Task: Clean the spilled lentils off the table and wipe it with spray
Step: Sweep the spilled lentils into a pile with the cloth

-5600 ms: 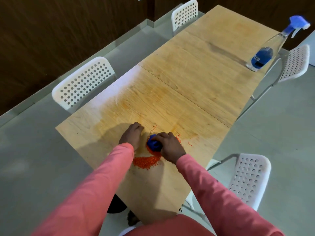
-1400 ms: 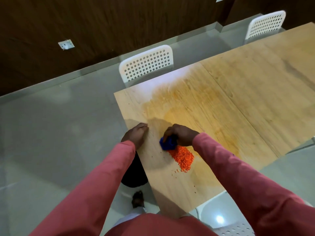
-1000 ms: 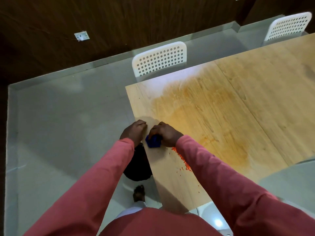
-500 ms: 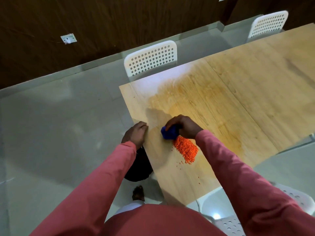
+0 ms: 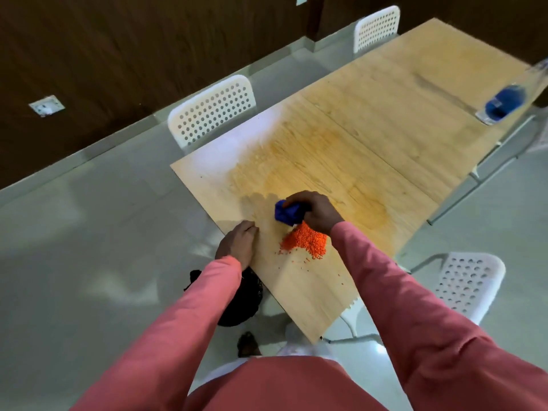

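A heap of orange lentils (image 5: 305,241) lies on the wooden table (image 5: 341,149) near its left edge, with a few stray grains trailing toward me. My right hand (image 5: 317,212) grips a bunched blue cloth (image 5: 289,213) just beyond the heap, pressed to the tabletop. My left hand (image 5: 238,243) rests at the table's left edge, fingers curled over the rim, holding nothing. A spray bottle (image 5: 504,103) with blue liquid lies at the far right edge of the table.
A black bag or bin (image 5: 241,298) sits on the floor under the table edge, below my left hand. White perforated chairs stand at the left (image 5: 212,109), far end (image 5: 376,26) and near right (image 5: 468,283). A dark wooden wall (image 5: 118,54) runs behind.
My right hand and the cloth have moved a little away from the table edge, back beyond the lentil heap. The left hand stays at the edge. The spray bottle has come into view.
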